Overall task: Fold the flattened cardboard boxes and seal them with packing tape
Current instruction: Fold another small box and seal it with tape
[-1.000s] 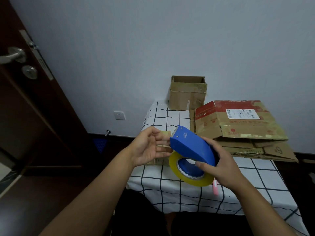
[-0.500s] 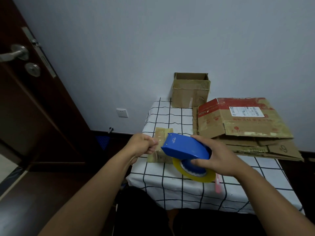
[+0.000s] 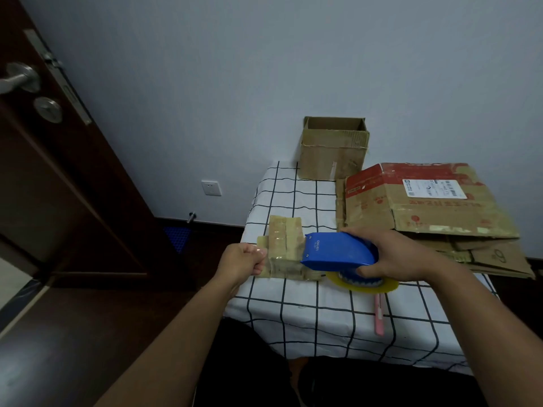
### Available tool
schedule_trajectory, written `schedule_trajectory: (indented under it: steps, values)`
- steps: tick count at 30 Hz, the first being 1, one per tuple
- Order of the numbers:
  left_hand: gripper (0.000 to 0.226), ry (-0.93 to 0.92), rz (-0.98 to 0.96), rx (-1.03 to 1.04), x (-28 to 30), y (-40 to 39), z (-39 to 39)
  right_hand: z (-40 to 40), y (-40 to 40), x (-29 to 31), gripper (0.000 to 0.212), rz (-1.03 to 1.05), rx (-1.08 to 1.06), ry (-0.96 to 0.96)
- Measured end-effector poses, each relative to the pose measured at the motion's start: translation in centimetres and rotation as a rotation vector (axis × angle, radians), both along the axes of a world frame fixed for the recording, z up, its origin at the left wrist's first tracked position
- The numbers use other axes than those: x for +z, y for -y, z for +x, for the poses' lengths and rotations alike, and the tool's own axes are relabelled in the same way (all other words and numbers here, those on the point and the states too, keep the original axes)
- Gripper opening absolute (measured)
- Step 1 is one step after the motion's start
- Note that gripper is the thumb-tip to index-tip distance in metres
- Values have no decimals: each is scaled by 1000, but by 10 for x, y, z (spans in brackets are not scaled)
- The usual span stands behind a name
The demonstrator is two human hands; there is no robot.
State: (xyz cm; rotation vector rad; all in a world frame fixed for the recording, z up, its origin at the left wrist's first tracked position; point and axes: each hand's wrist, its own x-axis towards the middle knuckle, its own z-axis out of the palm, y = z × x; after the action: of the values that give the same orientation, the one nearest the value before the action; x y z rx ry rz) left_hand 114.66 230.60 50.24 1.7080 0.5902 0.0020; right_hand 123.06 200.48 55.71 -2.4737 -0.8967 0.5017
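The right hand wraps around the rear of a blue plastic tape dispenser, thumb on top and fingers curled underneath, holding it just above the near-middle of the tabletop with its nose pointing left. Under the dispenser hangs a roll of yellowish clear packing tape on a blue hub, its lower rim close to the cloth. The left hand is closed into a loose fist out past the left edge of the tabletop, thumb pressed against the curled fingers, pinching the free end of a clear strip of tape that stretches from the dispenser's nose to the fist. Behind that strip, near the left edge of the tabletop, lies a small flattened cardboard box covered in old shiny tape. The table carries a white cloth with a black grid. A thin pink pen-like object lies toward the near edge, just below the roll. Along the right side rests a stack of large flattened cardboard boxes, the top one printed red with a white shipping label. At the far edge against the pale wall stands a small open brown cardboard box, upright with its top open.
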Motion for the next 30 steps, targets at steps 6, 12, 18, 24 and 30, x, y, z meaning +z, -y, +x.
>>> schedule_trajectory:
  steps: [6, 12, 18, 24, 30]
  values:
    - [17, -13, -95, 29, -6, 9, 4, 14, -2, 3, 74, -74, 18, -12]
    - [14, -40, -27, 61, -12, 9, 13, 18, -6, 4, 77, -116, 8, -57]
    - [14, -67, 25, 59, -14, 9, 21, 21, -6, 6, 76, -132, 21, -57]
    - [14, -91, 46, 49, -17, 8, 24, 22, -9, 2, 79, -159, 20, -71]
    - [16, -128, 67, 24, -20, 8, 22, 22, -9, -6, 77, -165, 32, -98]
